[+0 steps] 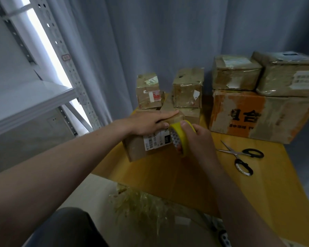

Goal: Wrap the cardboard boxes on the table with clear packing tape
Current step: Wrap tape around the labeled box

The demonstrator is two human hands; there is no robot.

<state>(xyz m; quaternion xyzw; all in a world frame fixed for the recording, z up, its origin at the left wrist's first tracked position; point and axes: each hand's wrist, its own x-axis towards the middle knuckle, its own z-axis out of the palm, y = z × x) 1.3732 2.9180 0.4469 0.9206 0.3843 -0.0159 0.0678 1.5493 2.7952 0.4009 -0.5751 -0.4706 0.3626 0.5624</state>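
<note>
Pressing flat on the labelled brown cardboard box, apparently to steady it, the left hand frees the right hand to clamp the yellow-rimmed clear tape roll at its three o'clock face.

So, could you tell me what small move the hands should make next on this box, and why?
Probably draw the yellow tape roll along the small brown cardboard box: the right hand grips it at the box's edge, while the left hand presses the top flat.
</note>
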